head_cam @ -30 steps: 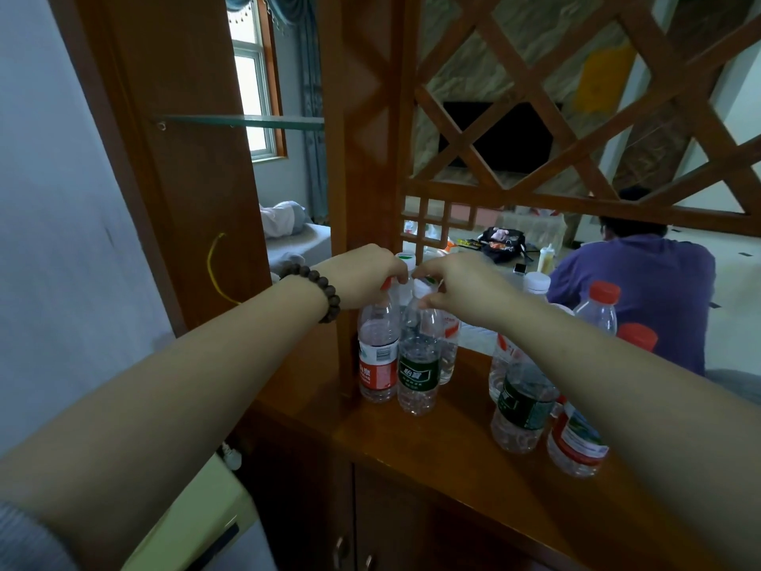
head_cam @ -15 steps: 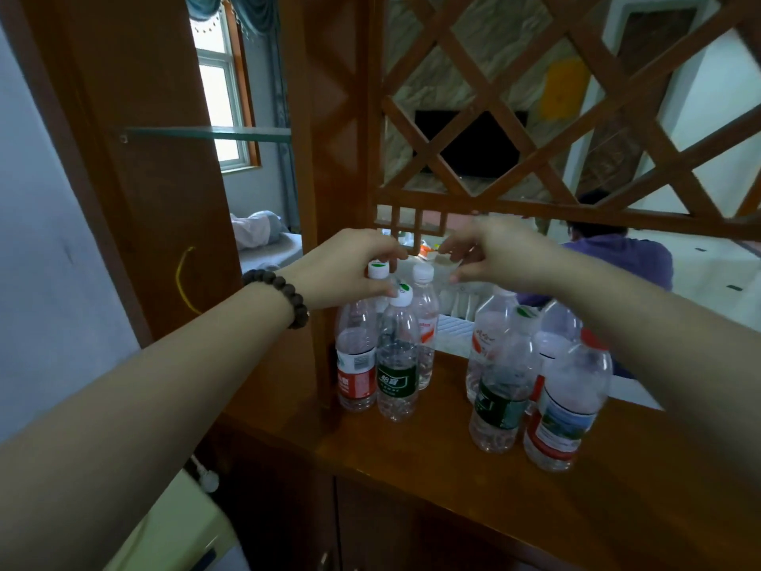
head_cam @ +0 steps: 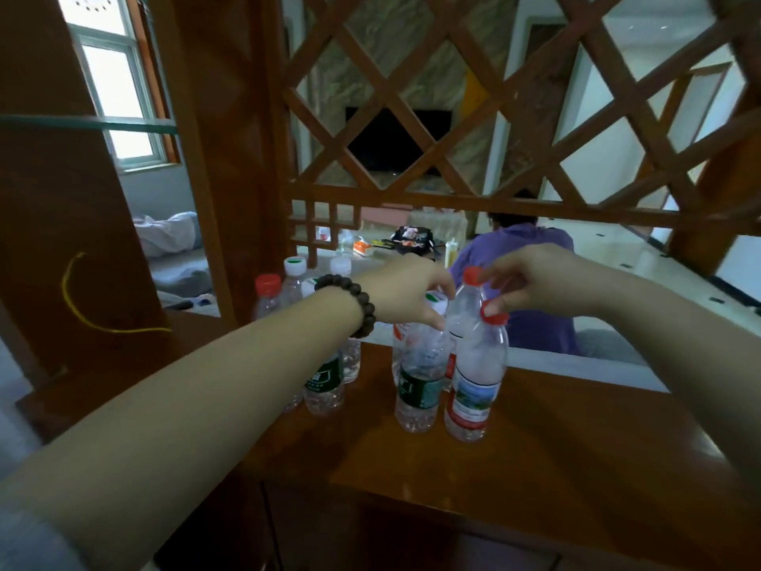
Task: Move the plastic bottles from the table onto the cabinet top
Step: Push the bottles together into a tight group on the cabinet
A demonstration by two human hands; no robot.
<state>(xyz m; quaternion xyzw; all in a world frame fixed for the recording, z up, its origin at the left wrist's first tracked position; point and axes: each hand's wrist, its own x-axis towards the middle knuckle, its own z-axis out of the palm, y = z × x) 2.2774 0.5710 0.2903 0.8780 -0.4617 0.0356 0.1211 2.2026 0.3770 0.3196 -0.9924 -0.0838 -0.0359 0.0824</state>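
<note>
Several clear plastic bottles stand upright on the brown cabinet top [head_cam: 556,467] in two clusters. In the right cluster, my left hand [head_cam: 407,288] closes over the white-and-green cap of a green-label bottle [head_cam: 418,391]. My right hand [head_cam: 539,282] pinches the red cap of a red-label bottle [head_cam: 473,389], and its index finger touches a second red-capped bottle [head_cam: 465,298] behind. A further bottle with a red-and-white label is mostly hidden behind these. The left cluster [head_cam: 288,282] stands free, partly hidden by my left forearm with its bead bracelet.
A wooden lattice screen [head_cam: 453,117] and a post [head_cam: 230,158] rise from the back of the cabinet. A glass shelf [head_cam: 90,124] juts out at upper left. Beyond the screen, a person in a purple shirt [head_cam: 531,257] sits by a cluttered table.
Both hands have left the left cluster of bottles and moved right, onto the caps of the right cluster. The view has shifted right and closer.
</note>
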